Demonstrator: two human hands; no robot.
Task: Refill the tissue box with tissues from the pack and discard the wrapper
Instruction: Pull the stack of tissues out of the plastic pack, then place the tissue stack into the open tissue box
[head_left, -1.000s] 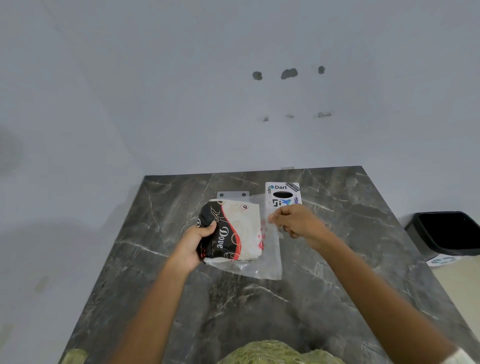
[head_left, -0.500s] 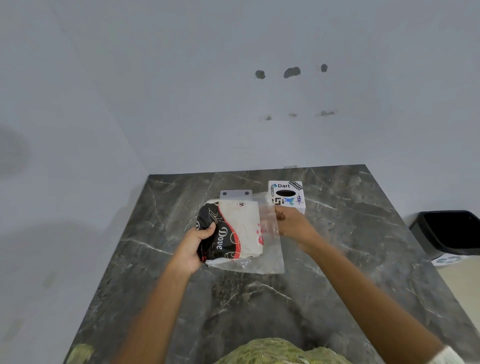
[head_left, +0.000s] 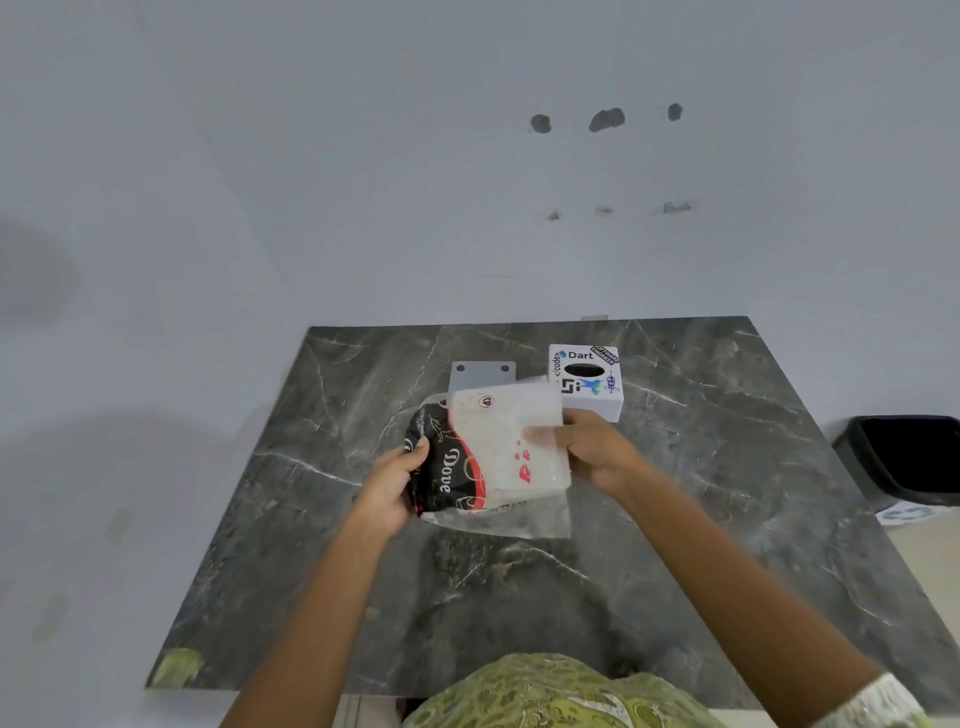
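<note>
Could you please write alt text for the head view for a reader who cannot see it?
Two hands hold a Dove tissue pack over a dark marble table: the left hand grips its black end, the right hand its clear wrapper. A white tissue box stands behind; a black bin is at right.

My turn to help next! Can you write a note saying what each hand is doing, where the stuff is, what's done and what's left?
Left hand: grips the dark end of the pack.
Right hand: holds the pack's other end, fingers at the clear wrapper.
Box: on the table, just behind the pack, slot showing dark, no tissue poking out.
Bin: on the floor to the right of the table.
Done: pack picked up.
Left: pull the tissues out, put them in the box, drop the wrapper in the bin.
</note>
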